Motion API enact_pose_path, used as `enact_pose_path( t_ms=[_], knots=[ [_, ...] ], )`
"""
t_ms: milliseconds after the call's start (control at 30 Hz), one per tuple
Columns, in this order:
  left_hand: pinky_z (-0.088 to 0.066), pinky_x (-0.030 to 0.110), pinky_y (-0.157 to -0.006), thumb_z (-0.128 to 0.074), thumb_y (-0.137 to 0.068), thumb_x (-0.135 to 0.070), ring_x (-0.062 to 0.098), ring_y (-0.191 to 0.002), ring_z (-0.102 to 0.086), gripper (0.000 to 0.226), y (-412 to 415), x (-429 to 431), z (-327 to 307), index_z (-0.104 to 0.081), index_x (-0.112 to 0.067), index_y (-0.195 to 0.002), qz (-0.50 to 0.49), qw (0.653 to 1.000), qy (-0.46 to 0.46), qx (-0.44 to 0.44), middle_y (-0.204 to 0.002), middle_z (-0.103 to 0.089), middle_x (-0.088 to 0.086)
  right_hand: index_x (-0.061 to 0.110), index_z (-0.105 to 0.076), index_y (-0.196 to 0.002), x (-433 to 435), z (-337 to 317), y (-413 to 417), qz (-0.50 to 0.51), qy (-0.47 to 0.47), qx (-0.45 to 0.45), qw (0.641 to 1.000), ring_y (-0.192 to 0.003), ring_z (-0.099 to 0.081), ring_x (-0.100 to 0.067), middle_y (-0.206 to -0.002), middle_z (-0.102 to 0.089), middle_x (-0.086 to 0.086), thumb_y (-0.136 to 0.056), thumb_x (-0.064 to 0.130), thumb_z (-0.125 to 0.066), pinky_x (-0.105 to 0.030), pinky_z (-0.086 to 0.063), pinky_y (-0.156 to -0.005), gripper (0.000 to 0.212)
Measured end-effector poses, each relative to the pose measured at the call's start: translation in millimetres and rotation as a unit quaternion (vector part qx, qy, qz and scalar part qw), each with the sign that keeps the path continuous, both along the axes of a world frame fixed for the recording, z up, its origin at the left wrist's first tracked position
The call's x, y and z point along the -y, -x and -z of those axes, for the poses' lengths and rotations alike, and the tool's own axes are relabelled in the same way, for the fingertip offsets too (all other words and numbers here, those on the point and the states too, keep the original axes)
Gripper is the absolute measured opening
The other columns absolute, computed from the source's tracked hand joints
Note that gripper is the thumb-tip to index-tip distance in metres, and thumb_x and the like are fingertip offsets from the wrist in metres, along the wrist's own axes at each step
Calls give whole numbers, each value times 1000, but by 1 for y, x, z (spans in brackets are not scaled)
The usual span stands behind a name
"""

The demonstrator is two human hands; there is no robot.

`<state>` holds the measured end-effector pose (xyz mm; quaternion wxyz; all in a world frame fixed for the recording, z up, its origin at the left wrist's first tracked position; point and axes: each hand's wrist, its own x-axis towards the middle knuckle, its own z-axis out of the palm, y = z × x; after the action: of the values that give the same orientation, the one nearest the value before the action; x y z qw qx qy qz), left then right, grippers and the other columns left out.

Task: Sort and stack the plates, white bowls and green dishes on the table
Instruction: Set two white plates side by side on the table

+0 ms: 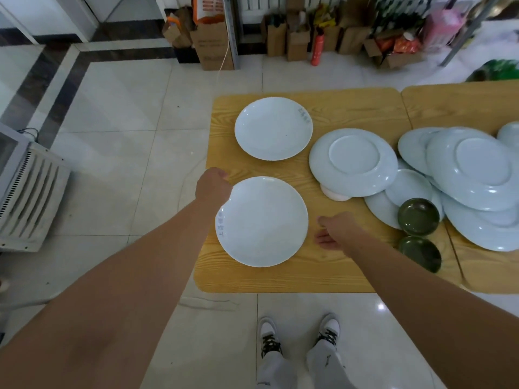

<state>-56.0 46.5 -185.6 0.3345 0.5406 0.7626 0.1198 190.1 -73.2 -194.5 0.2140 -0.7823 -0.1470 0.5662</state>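
Left hand (213, 184) grips plate (262, 221) rim at 10 o'clock, right hand (334, 232) slack, empty at 3; stiff, likely slick, breakable, so lift by opposite rims.

One wide-angle camera, worn on the person's head, supplies the only view. It faces forward and steeply down from above the near edge of the desk (331, 276), close enough that both forearms (126, 276) span the lower frame. The left hand (212, 184) and right hand (335, 231) lie near frame centre; the shoes (269, 336) appear at the bottom edge. The desk's left corners are in frame; its right side runs out.
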Motion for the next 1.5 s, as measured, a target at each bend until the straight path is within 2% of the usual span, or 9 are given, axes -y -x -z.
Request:
enact_pose_path(
  t_ms=[167, 400, 533, 633, 867, 1000, 1267, 1367, 1500],
  knots=[
    [-49, 31, -78, -61, -88, -10, 25, -103, -62, 26, -57, -14, -21, -62, -16, -114, -13, 996, -26, 79, -119, -64, 4, -4, -57, -99, -21, -30, -48, 44, -50, 31, 997, -68, -66, -26, -82, -65, -19, -94, 10, -62, -37, -58, -67, 16],
    [-49, 32, -94, -71, -85, -11, 22, -115, -58, 33, -132, -20, -37, -66, -7, -117, 25, 986, 1, 165, -123, -62, 5, -8, -61, -101, -55, -71, -113, 77, -83, 62, 992, -69, -68, -23, -85, -68, -18, -92, 7, -65, -29, -59, -54, 19],
    [-52, 40, -97, -71, -82, -12, 23, -96, -62, 13, -165, -26, -35, -69, -10, -95, 34, 984, 57, 165, -100, -66, 8, -8, -63, -108, -71, -80, -149, 101, -89, 74, 988, -70, -65, -21, -101, -71, -18, -90, 8, -68, -27, -57, -61, 24],
    [-52, 40, -94, -71, -83, -21, 22, -82, -59, 14, -185, -32, -28, -66, -8, -86, 37, 985, 79, 148, -86, -63, 10, 4, -62, -94, -81, -80, -174, 102, -73, 86, 988, -60, -60, -15, -79, -63, -8, -88, 15, -72, -25, -58, -65, 15],
    [-50, 38, -91, -76, -81, -35, 33, -113, -61, 60, -211, -40, 4, -58, 2, -125, -20, 981, 117, 151, -123, -63, 19, 16, -41, -73, -109, -58, -205, 101, -80, 104, 986, -60, -45, -14, -70, -45, -4, -88, 20, -71, -26, -46, -67, 34],
    [-48, 47, -89, -67, -89, -31, 43, -106, -59, 50, -221, -47, 14, -57, 15, -105, -4, 988, 77, 136, -106, -59, 31, 12, -48, -72, -119, -43, -217, 47, -105, 107, 988, -72, -56, -21, -79, -55, -10, -87, 8, -66, -33, -53, -72, 24],
    [-47, 43, -104, -75, -79, -48, 32, -128, -50, 94, -234, -54, 25, -32, -2, -149, -36, 981, 143, 129, -146, -45, 14, 12, -53, -75, -132, -30, -221, 8, -91, 105, 990, -83, -59, -26, -92, -61, -14, -83, 18, -71, -44, -55, -89, 21],
    [-50, 46, -100, -79, -78, -41, 33, -125, -52, 91, -235, -54, 25, -33, -4, -146, -62, 974, 153, 155, -143, -48, 14, 6, -54, -90, -137, -34, -214, 27, -73, 89, 993, -78, -58, -22, -80, -56, -9, -88, 15, -71, -38, -57, -86, 19],
    [-55, 47, -92, -80, -80, -32, 32, -117, -56, 77, -236, -54, 24, -40, -5, -140, -77, 967, 176, 164, -134, -53, 14, 3, -56, -101, -137, -30, -211, 41, -77, 70, 994, -100, -67, -34, -99, -65, -19, -85, 10, -72, -46, -57, -89, 23]
  ],
)
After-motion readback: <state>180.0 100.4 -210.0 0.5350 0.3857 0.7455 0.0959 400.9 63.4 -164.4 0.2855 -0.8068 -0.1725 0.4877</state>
